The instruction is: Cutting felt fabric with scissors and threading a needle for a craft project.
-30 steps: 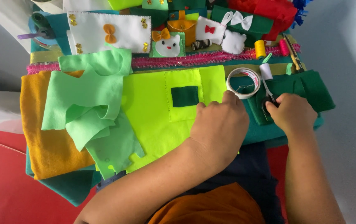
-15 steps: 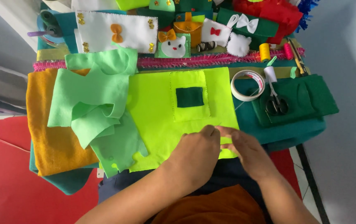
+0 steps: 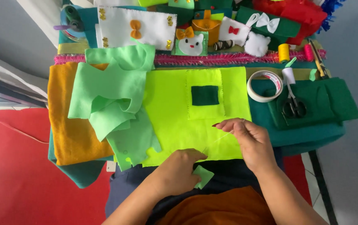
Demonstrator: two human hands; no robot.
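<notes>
Left hand (image 3: pixel 177 173) at lower centre of the frame pinches a small green felt scrap (image 3: pixel 202 176) between its fingers, just below the bright yellow-green felt sheet (image 3: pixel 170 112). Right hand (image 3: pixel 250 141), just right of it, has fingers pressed together on a thin thread (image 3: pixel 220 137). Scissors (image 3: pixel 292 106) and a tape roll (image 3: pixel 265 86) lie at right on the worktop.

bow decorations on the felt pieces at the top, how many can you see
4: an orange bow on the white felt panel, an orange bow on the cat face, a red bow on a white piece, a white bow on dark green felt. Others may be hidden.
</notes>
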